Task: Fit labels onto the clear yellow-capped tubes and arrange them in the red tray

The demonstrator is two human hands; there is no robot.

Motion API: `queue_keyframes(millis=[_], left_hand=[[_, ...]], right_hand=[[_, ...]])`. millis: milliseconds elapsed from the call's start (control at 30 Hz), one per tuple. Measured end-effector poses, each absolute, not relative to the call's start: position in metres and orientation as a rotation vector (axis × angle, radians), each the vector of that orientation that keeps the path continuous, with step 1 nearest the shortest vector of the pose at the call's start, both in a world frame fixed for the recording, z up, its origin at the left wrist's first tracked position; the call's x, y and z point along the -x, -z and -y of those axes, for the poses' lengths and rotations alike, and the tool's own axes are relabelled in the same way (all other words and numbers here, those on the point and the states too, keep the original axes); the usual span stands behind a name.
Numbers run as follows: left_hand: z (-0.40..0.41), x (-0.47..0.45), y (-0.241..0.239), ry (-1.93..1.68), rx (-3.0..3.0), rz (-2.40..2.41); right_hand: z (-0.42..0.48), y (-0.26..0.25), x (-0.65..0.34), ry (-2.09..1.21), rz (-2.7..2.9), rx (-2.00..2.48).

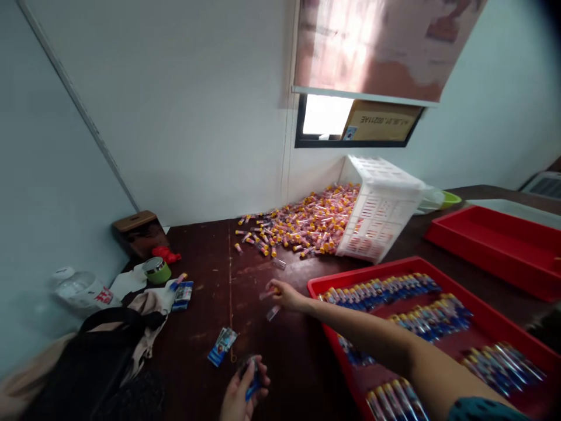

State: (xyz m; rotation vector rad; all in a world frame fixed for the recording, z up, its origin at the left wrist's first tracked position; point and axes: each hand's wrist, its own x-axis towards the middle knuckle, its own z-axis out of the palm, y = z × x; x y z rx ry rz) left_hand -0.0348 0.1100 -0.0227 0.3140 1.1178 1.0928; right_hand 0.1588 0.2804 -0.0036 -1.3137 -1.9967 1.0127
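Near the bottom middle, my left hand (246,383) is closed with its thumb over a small blue packet (252,383). My right hand (284,295) reaches out over the dark table, its fingers pinching a small clear tube with a yellow cap (268,292). Just below those fingers is another clear tube (272,313); whether they touch it cannot be made out. Between my left hand and the brown table's left part lie blue printed packets (222,346). Beyond my right hand, a large heap of yellow-capped tubes (307,222) spills from a tipped white basket (377,204).
A red tray (385,266) with rows of blue-wrapped tubes lies under my right forearm. Another red tray (495,234) stands at the far right. On the left are a plastic bottle (85,289), a green tin (156,271), a brown box (140,234) and a black bag (83,362).
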Motion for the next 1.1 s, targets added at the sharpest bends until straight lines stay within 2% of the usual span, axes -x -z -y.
queue_keyframes(millis=[133, 200, 333, 567, 800, 1100], left_hand=[[-0.100, 0.023, 0.010, -1.115, -0.335, -1.086], [-0.093, 0.015, -0.001, -1.070, -0.404, -1.102], [-0.084, -0.001, -0.017, -1.019, -0.613, -1.075], [-0.077, -0.025, -0.026, -1.025, -0.680, -1.107], [-0.074, -0.039, -0.028, -1.203, -0.741, -1.140], [-0.072, -0.030, -0.033, -0.833, -0.829, -1.103]], right_hand=[[-0.204, -0.028, -0.179, -1.586, 1.748, 1.084], [-0.173, -0.046, -0.193, -1.706, 1.581, 1.056], [-0.134, -0.064, -0.222, -1.566, 1.625, 1.116], [-0.109, -0.077, -0.246, -1.267, 2.286, 1.005], [-0.110, -0.060, -0.223, -0.963, 2.173, 1.018], [-0.114, -0.064, -0.222, -0.877, 2.343, 1.032]])
